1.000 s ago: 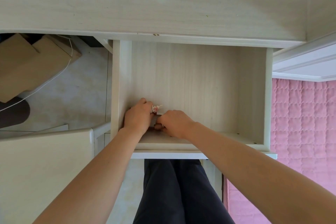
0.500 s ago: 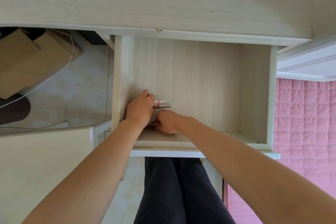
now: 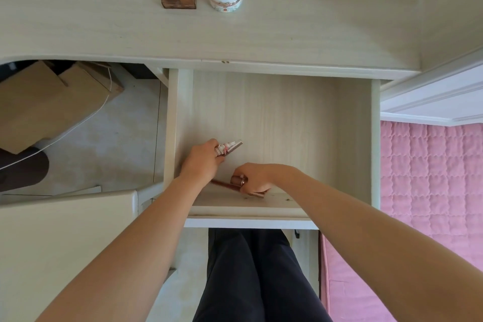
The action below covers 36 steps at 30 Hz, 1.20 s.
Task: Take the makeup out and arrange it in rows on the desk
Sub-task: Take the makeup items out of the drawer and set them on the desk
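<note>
Left hand (image 3: 202, 162) fingers grip small silver patterned tubes (image 3: 231, 147); right hand (image 3: 256, 180) fingers curl round slim rose-gold metallic tubes (image 3: 226, 185) in pale wooden drawer (image 3: 287, 117), near-left corner. Likely light, stiff, slippery; hold mid-barrel.

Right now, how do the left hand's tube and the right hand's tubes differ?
Left hand grips one silver tube with white-pink trim; right hand grips plain rose-gold tubes. The silver tube points toward the back of the drawer; the rose-gold tubes lie by its front. Both are slim, inside it.
</note>
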Each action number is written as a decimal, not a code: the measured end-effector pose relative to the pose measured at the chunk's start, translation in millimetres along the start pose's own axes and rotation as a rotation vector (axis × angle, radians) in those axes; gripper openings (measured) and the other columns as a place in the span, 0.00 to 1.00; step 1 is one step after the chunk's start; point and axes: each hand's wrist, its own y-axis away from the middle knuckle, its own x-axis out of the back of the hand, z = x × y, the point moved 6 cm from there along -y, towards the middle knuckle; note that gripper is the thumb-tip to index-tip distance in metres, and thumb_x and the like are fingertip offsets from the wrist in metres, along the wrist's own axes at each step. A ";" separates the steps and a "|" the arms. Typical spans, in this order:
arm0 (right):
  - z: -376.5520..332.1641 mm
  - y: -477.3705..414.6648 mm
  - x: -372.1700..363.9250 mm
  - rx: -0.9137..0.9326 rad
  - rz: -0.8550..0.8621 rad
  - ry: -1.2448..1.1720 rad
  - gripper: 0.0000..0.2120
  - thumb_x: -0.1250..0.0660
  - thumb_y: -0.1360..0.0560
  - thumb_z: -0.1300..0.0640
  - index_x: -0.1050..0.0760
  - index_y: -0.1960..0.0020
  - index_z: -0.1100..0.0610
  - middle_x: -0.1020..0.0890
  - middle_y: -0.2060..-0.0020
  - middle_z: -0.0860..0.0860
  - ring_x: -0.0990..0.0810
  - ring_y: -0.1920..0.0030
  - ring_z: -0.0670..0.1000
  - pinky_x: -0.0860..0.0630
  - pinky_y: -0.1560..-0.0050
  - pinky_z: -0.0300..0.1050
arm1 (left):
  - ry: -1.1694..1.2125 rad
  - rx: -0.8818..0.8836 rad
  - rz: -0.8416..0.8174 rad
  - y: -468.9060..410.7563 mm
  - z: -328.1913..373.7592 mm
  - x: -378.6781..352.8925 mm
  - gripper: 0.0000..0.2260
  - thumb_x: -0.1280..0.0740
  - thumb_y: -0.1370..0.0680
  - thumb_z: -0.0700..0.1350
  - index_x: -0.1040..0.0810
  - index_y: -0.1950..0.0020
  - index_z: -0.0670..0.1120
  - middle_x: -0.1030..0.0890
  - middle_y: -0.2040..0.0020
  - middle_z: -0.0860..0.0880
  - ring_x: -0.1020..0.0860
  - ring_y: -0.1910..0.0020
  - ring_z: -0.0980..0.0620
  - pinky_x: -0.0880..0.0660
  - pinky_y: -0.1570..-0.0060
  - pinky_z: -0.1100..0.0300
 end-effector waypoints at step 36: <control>14.9 181.9 126.3 0.076 0.890 -1.062 0.06 0.37 0.26 0.63 0.26 0.53 0.53 0.22 0.60 0.53 0.20 0.60 0.54 0.23 0.63 0.48 | 0.855 0.109 0.151 36.2 160.8 102.6 0.02 0.31 0.25 0.43 0.20 0.56 0.45 0.20 0.63 0.47 0.22 0.65 0.51 0.22 0.62 0.58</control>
